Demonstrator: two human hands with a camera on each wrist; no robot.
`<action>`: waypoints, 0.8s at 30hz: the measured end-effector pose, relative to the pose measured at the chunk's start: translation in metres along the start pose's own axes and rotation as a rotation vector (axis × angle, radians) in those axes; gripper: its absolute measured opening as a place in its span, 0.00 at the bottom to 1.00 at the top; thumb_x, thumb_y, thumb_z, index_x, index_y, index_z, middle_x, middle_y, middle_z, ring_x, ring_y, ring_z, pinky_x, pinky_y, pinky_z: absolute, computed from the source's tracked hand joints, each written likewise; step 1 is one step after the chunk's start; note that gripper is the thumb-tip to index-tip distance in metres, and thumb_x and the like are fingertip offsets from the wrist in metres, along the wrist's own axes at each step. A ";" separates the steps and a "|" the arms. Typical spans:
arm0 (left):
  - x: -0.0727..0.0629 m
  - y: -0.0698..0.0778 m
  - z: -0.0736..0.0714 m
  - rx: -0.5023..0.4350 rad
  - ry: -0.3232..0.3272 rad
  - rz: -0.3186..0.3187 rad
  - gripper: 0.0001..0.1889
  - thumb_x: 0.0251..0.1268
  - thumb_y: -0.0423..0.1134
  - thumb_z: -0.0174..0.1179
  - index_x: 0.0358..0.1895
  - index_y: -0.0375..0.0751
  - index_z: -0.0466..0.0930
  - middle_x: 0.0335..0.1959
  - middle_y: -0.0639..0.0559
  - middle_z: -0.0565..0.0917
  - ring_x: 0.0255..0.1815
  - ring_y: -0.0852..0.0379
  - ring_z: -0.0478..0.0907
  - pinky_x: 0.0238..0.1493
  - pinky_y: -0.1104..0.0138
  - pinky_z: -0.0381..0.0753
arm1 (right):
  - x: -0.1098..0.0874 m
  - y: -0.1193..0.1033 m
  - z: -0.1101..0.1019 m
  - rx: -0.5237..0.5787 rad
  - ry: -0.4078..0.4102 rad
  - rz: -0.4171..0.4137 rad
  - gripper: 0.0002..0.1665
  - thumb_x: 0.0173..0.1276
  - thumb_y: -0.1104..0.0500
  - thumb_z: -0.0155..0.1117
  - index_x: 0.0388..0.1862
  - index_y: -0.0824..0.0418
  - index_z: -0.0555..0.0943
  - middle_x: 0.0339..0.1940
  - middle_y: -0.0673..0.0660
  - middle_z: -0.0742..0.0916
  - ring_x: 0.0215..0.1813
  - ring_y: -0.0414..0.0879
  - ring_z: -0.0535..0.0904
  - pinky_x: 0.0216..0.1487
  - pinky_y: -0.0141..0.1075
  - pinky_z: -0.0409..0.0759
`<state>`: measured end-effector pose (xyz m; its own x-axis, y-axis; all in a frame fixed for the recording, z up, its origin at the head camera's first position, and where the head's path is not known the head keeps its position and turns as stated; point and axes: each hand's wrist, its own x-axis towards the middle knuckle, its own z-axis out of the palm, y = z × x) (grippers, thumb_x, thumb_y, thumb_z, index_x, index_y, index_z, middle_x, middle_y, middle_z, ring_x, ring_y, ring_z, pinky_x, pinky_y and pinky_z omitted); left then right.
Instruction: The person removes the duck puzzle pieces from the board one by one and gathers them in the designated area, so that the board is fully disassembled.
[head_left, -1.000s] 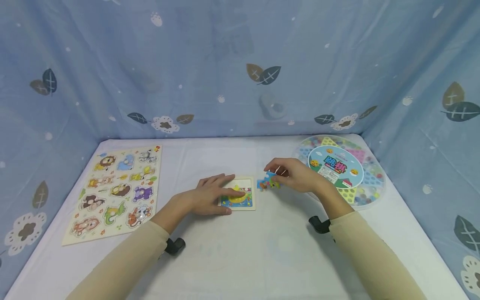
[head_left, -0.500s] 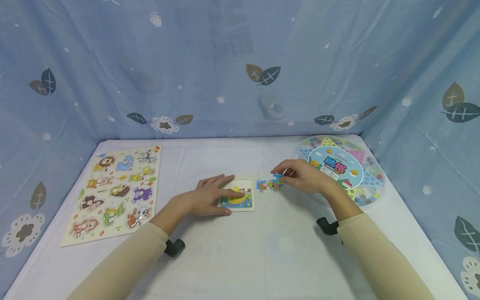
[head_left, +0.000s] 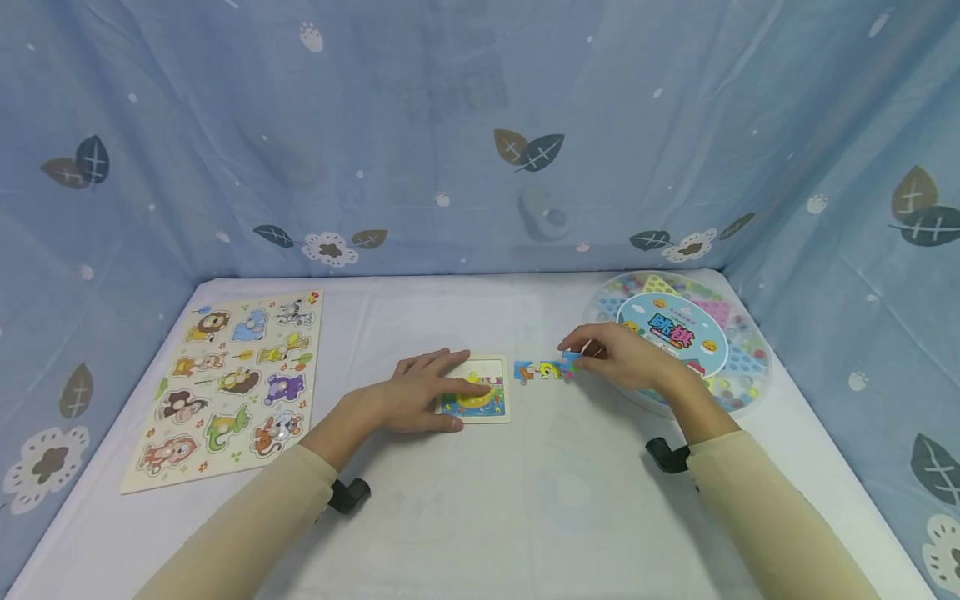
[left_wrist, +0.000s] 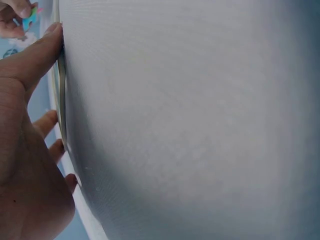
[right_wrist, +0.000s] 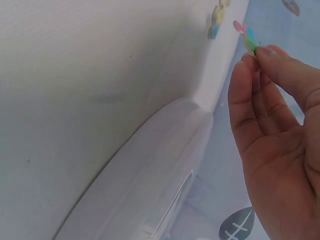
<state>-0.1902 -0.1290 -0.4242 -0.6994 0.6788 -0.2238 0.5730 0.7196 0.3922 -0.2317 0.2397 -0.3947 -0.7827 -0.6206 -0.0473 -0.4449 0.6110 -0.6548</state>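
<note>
My left hand [head_left: 420,392] rests with extended fingers on a small framed jigsaw puzzle [head_left: 480,412], which shows a yellow figure over blue. In the left wrist view, the thumb [left_wrist: 42,57] lies along the frame's edge. To the right of the frame, my right hand [head_left: 615,357] pinches a jigsaw piece [right_wrist: 250,42] between thumb and fingers; blue, green and pink show on it. The piece is raised off the table in the right wrist view. Two loose jigsaw pieces lie between the frame and that hand, one blue and orange [head_left: 522,372], the other mostly yellow [head_left: 550,370].
At the left lies a wooden animal puzzle board [head_left: 225,383]. A round, clear Chinese checkers box [head_left: 742,367] with coloured marbles sits at the right, partly behind the right hand. Blue patterned cloth [head_left: 435,150] walls off the back and sides of the white table [head_left: 480,517].
My right hand has moved to the right with the pinched jigsaw piece, away from the loose pieces, which now show more plainly. The left hand stays on the framed puzzle.
</note>
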 end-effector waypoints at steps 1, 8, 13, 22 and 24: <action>0.000 0.000 0.000 -0.001 0.000 0.001 0.31 0.70 0.63 0.61 0.75 0.81 0.65 0.86 0.53 0.46 0.86 0.41 0.39 0.74 0.40 0.50 | 0.000 0.001 0.000 -0.001 0.000 0.000 0.17 0.73 0.67 0.65 0.59 0.61 0.84 0.45 0.53 0.86 0.41 0.45 0.82 0.43 0.38 0.81; 0.000 0.000 0.000 0.000 -0.002 0.001 0.31 0.70 0.63 0.61 0.75 0.81 0.65 0.86 0.53 0.46 0.86 0.42 0.39 0.74 0.40 0.51 | -0.002 0.006 -0.002 -0.021 -0.014 0.020 0.17 0.74 0.67 0.64 0.59 0.60 0.84 0.45 0.52 0.86 0.40 0.45 0.81 0.42 0.38 0.80; 0.000 -0.001 0.001 -0.001 -0.002 -0.001 0.31 0.70 0.62 0.62 0.75 0.82 0.65 0.86 0.53 0.46 0.86 0.42 0.39 0.74 0.40 0.50 | -0.002 0.008 -0.002 -0.033 -0.020 0.027 0.16 0.74 0.67 0.63 0.59 0.60 0.84 0.45 0.53 0.87 0.41 0.44 0.82 0.43 0.39 0.80; 0.001 -0.002 0.001 0.002 -0.005 0.002 0.31 0.70 0.63 0.61 0.75 0.82 0.64 0.86 0.53 0.46 0.86 0.42 0.38 0.74 0.39 0.51 | 0.000 0.010 0.002 -0.077 -0.015 0.014 0.16 0.73 0.69 0.63 0.57 0.60 0.85 0.44 0.54 0.87 0.42 0.45 0.82 0.47 0.43 0.81; 0.001 -0.002 0.000 -0.002 -0.007 0.004 0.31 0.70 0.63 0.61 0.75 0.81 0.64 0.86 0.53 0.46 0.86 0.41 0.38 0.74 0.39 0.50 | 0.001 0.009 0.002 -0.086 -0.014 0.021 0.16 0.73 0.69 0.63 0.57 0.60 0.85 0.45 0.54 0.87 0.45 0.47 0.83 0.49 0.44 0.82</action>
<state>-0.1918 -0.1302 -0.4252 -0.6942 0.6827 -0.2282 0.5749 0.7166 0.3949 -0.2358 0.2437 -0.4025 -0.7864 -0.6136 -0.0713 -0.4645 0.6635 -0.5865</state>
